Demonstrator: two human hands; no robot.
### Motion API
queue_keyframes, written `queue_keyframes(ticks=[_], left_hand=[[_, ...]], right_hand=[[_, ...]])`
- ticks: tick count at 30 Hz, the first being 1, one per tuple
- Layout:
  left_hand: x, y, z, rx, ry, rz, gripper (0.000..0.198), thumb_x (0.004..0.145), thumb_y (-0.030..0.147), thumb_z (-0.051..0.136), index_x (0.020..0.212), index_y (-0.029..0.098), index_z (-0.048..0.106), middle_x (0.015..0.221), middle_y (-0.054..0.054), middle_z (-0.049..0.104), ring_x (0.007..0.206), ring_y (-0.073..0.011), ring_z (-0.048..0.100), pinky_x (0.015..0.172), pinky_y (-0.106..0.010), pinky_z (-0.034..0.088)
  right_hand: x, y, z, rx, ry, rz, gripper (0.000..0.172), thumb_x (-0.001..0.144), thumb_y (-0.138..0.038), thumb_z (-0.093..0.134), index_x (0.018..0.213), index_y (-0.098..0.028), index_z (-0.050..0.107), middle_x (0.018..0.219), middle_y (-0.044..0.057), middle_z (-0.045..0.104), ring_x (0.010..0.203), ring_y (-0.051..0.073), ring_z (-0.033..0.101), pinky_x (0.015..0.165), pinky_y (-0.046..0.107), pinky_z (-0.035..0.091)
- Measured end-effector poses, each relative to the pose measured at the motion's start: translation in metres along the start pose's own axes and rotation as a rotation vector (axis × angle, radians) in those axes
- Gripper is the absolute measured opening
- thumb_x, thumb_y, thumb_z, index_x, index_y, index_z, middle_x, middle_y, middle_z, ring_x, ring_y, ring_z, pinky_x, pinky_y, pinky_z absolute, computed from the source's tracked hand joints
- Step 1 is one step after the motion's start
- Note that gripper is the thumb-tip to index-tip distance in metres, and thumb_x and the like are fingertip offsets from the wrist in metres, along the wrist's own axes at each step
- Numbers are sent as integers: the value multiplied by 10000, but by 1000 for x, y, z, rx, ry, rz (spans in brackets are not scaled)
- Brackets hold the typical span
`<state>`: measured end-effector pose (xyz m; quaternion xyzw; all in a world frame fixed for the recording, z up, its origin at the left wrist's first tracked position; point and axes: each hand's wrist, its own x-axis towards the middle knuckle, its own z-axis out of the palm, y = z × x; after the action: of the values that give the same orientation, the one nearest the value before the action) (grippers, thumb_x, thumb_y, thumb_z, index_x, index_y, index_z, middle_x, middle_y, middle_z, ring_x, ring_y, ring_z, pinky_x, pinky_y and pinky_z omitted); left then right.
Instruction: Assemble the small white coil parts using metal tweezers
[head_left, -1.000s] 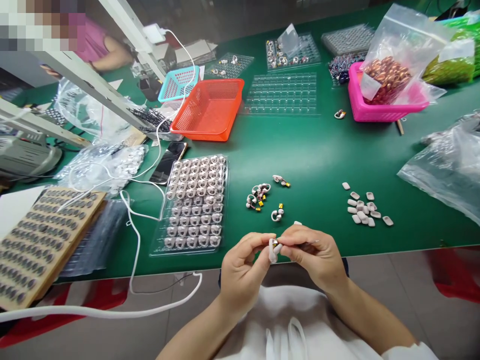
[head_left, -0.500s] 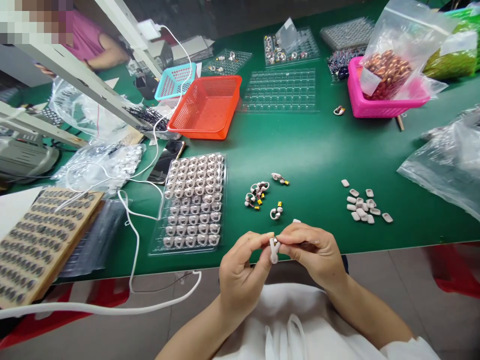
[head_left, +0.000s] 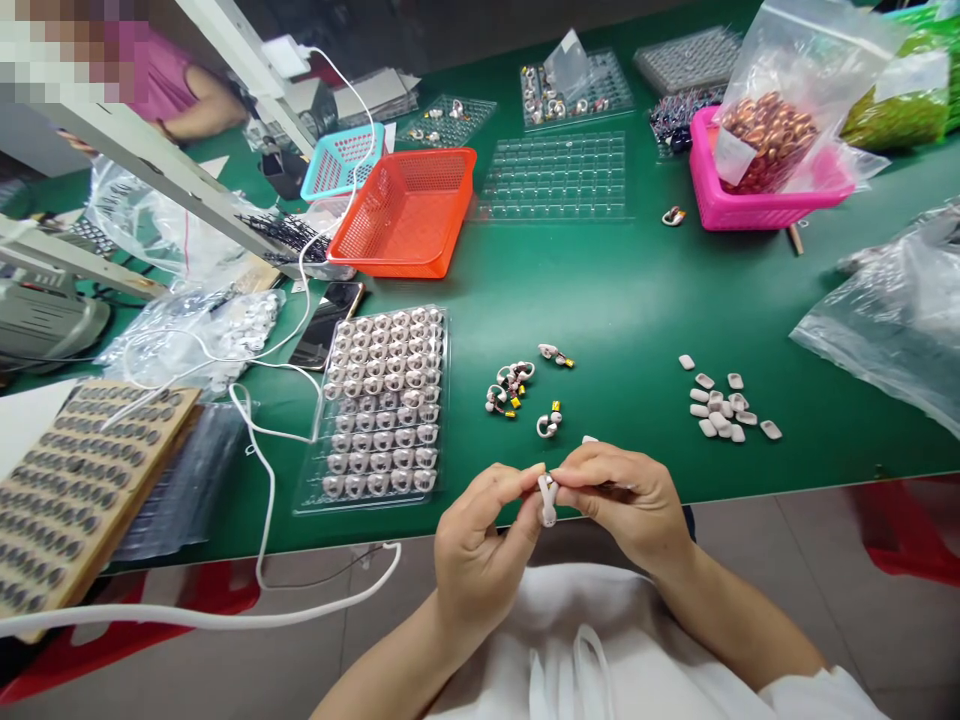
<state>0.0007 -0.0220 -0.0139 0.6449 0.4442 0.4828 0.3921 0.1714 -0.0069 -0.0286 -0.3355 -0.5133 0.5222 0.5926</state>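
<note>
Just past the table's front edge, my left hand (head_left: pixel 486 535) pinches a small beige clip-on earbud (head_left: pixel 548 503) between thumb and fingertips. The fingers of my right hand (head_left: pixel 626 500) are closed on the upper right of the same earbud, hiding part of it. A small dark and shiny spot shows at its top. Beyond my hands lie several loose earbuds (head_left: pixel 549 425) with yellow-tabbed ends and thin wires. To the right is a scatter of small beige caps (head_left: pixel 718 412), and one more cap (head_left: pixel 590 439) peeks out behind my right fingers.
A clear tray of beige earbuds (head_left: pixel 384 400) lies left, by a phone (head_left: pixel 328 325) and white cables. Behind are an orange basket (head_left: pixel 405 262), an unfilled clear tray (head_left: pixel 555 178) and a pink basket (head_left: pixel 772 212) holding bagged copper-coloured parts. A person (head_left: pixel 187 90) sits at far left.
The view has shifted slightly, so the table's contents sit a little further left. Both hands keep their grip on the earbud, with hardly any movement.
</note>
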Motion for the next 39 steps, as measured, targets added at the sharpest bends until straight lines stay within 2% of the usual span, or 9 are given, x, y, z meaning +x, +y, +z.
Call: queue_keyframes(ticks=[4,7,10,12,18,25,33,39], left_hand=[[2,1,-1,2,-17,20,407,864,-5,634,1182,236,715,861,-42,704,820,-165,641,722,-254,530],[3,3,-1,12,-36,34,414,868,-12,624,1190,233,715,867,-39,701,803,-153,641,716,-245,525],[4,4,-1,34,-60,43,419,876,-18,615,1201,229,710,888,-40,689,802,-141,640,714,-235,519],[5,5,-2,50,-70,53,429,881,-20,610,1217,229,703,891,-37,680,796,-133,636,714,-229,516],[6,8,-4,129,-108,66,468,902,-13,584,1283,244,671,860,-25,658,770,-121,617,700,-210,504],[5,13,-5,88,-165,47,496,946,9,493,1348,268,623,909,-57,676,820,-157,640,729,-254,534],[5,10,-1,91,-97,41,434,900,31,612,1275,240,679,868,-45,694,765,-142,645,703,-237,534],[1,10,0,44,-56,40,414,878,4,629,1213,231,714,816,-36,694,724,-143,637,674,-246,527]], right_hand=[[2,-2,-1,19,-12,49,149,846,-155,777,952,-256,805,757,24,732,672,155,657,595,268,511],[1,-2,-6,-9,-41,195,85,855,-254,780,936,-236,800,774,28,721,672,154,630,583,266,497],[1,-1,-12,-87,-111,355,207,874,-359,751,1016,-212,789,858,47,702,692,159,610,587,272,500],[1,-1,-14,-107,-152,387,251,883,-392,734,1041,-205,785,872,51,686,699,160,599,589,273,496],[3,-1,-15,-115,-160,338,259,878,-425,734,972,-189,789,764,36,659,682,162,561,596,279,465],[2,0,-17,-115,-167,329,224,904,-390,714,984,-190,776,830,63,689,752,192,613,634,303,496],[3,-3,-19,-180,-210,216,141,930,-262,676,1032,-205,754,850,63,696,736,178,602,592,279,480],[3,-8,-14,-259,-243,123,112,924,-187,662,1015,-216,721,824,40,693,693,162,593,581,270,462]])
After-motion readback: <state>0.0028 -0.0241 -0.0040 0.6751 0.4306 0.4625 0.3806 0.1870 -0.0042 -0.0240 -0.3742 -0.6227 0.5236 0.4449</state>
